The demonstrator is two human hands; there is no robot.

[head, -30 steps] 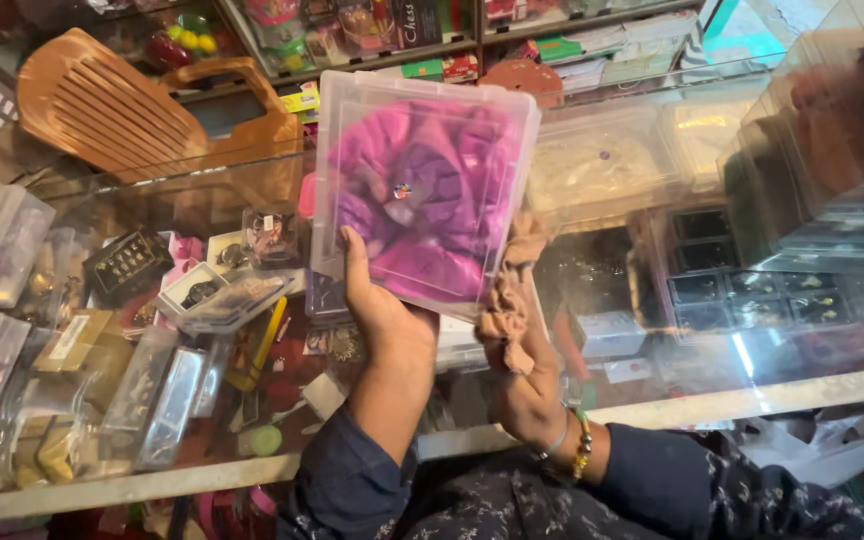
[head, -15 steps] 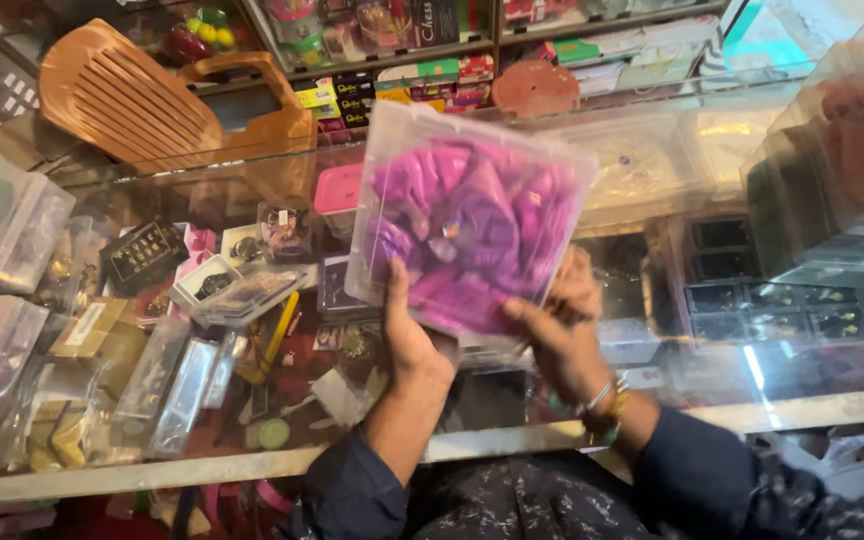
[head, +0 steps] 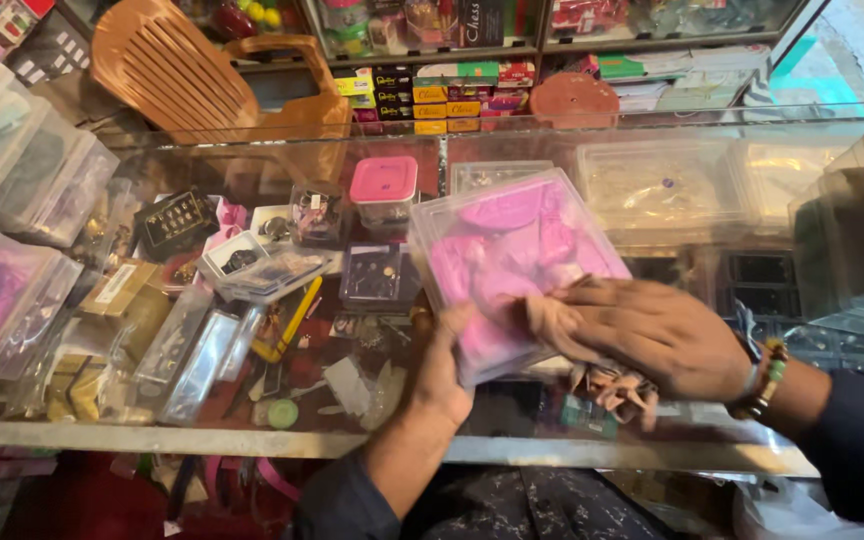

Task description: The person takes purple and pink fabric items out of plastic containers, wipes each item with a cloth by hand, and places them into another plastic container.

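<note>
Head view, box: my clear box [head: 512,250] of pink pieces now lies tilted low over the glass worktop [head: 652,440]; half a second ago I held it upright, its face toward me.
Head view, left hand: my left hand [head: 444,375] is clamped on the box's near-left corner from below, thumb on the edge, as before.
Head view, right hand: my right hand [head: 657,335] has come across and lies palm down on the box's near-right part, closed over a tan scrunchie [head: 552,325]; earlier it gripped the box's lower right edge.
Head view, second scrunchie: another brown one [head: 617,385] sits bunched just under my right hand, against the worktop.
Head view, hands together: both touch the box, close beside each other.
Head view, surroundings: a pink-lidded tub [head: 384,185] stands inside the case left of the box; a brown chair [head: 202,75] stands beyond the case, now lower in the picture than before.
</note>
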